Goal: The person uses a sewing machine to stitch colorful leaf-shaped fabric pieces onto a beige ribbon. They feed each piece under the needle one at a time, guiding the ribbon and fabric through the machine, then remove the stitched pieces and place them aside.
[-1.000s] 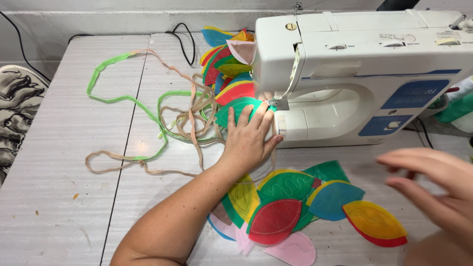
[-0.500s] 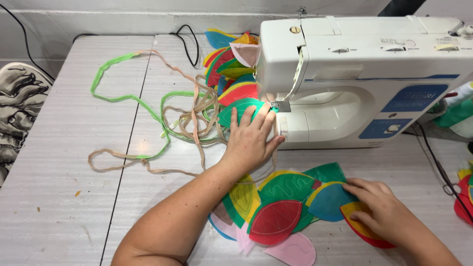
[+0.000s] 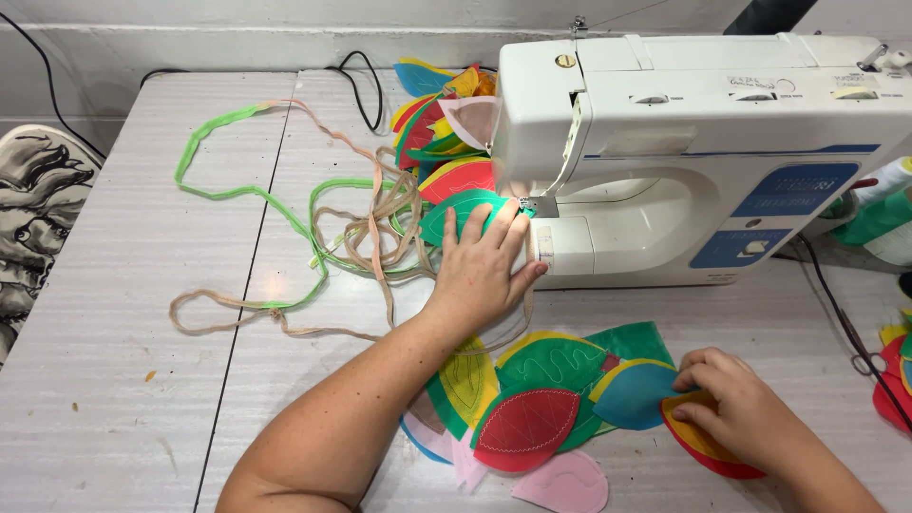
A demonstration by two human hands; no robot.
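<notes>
My left hand (image 3: 484, 266) lies flat with fingers spread on a green fabric leaf (image 3: 461, 211) at the needle of a white sewing machine (image 3: 703, 142). My right hand (image 3: 736, 408) rests at the front right on a yellow and red fabric leaf (image 3: 708, 448), fingers curled onto its edge. Between the hands lies a pile of coloured fabric leaves (image 3: 546, 399): red, green, yellow, blue and pink. A chain of sewn leaves (image 3: 442, 114) trails out behind the machine.
Green and beige fabric ribbon (image 3: 313, 218) lies in loops on the grey table (image 3: 123, 380) to the left. A black cable (image 3: 366, 81) runs along the back wall. Patterned fabric (image 3: 28, 209) sits at the left edge. More leaves (image 3: 893, 366) and scissors lie at the right edge.
My right hand has come down from mid-air at the right onto the yellow and red leaf. My left hand stays pressed on the green leaf by the needle.
</notes>
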